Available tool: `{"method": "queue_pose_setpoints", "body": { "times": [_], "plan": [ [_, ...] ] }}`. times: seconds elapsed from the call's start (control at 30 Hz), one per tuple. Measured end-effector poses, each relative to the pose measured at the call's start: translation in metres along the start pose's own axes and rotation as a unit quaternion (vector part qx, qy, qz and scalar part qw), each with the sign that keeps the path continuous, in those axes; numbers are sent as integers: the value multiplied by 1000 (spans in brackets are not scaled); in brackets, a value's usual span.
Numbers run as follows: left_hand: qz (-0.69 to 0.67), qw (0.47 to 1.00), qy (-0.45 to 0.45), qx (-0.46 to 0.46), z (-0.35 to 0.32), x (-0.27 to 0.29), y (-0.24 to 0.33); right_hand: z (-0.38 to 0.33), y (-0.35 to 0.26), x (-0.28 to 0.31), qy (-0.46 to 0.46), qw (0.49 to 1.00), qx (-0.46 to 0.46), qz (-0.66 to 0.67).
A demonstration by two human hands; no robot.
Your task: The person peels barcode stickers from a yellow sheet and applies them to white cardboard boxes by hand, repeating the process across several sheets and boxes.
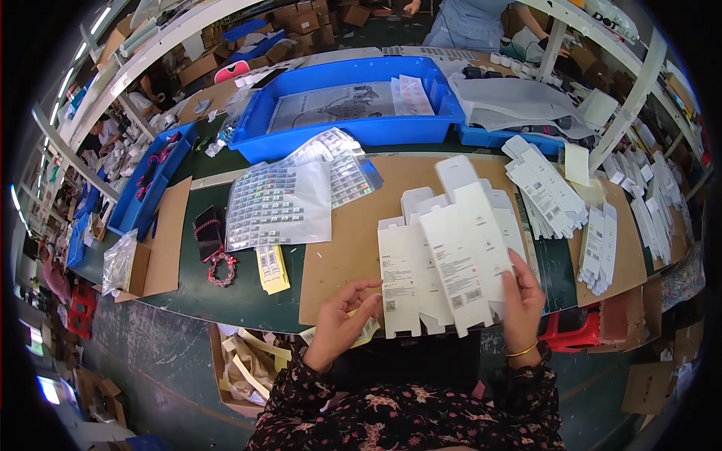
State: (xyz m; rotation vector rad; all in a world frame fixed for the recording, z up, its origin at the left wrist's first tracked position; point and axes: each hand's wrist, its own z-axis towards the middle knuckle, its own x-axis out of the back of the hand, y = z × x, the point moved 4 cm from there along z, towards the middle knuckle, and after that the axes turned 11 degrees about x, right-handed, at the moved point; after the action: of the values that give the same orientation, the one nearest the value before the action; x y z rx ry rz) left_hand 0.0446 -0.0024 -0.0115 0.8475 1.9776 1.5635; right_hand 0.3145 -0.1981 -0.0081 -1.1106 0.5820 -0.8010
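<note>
Several flattened white cartons (402, 278) with printed panels overlap on the brown cardboard sheet in front of me. My right hand (524, 304) grips the right edge of the top flat carton (460, 255), thumb on its face; this carton lies tilted over the others. On the left, my left hand (342, 319) is curled, its fingertips next to the left edge of the pile. A yellow-backed label sheet (367, 331) passes behind that hand and shows on both sides of it, held there. Its grip on the sheet is partly hidden.
Sheets of small silvery stickers (274, 199) lie left of the cartons, above a yellow label strip (272, 269). A dark phone (208, 233) is farther left. A large blue bin (346, 124) stands behind. More flat cartons (545, 192) lie right. Across the table stands a person (466, 26).
</note>
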Motion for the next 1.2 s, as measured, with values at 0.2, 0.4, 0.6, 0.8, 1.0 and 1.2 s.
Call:
{"method": "queue_pose_setpoints", "body": {
  "times": [0.2,0.4,0.6,0.8,1.0,1.2],
  "plan": [
    [5,1000,11,4,-12,18,-5,10,30,65,45,998,-15,-41],
    [-37,997,-44,-59,-9,35,31,5,-28,-11,-123,971,70,-191],
    [-168,966,-147,-130,-20,31,47,-15,-54,-119,-364,928,77,-3],
    [-129,985,-70,-87,-29,19,41,-46,-40,-133,-373,899,-123,195],
    [-26,990,-49,127,-28,24,20,-46,-45,-124,-373,927,13,38],
    [-92,988,-62,103,-23,21,18,-41,-60,-128,-340,915,205,-66]
  ]
}}
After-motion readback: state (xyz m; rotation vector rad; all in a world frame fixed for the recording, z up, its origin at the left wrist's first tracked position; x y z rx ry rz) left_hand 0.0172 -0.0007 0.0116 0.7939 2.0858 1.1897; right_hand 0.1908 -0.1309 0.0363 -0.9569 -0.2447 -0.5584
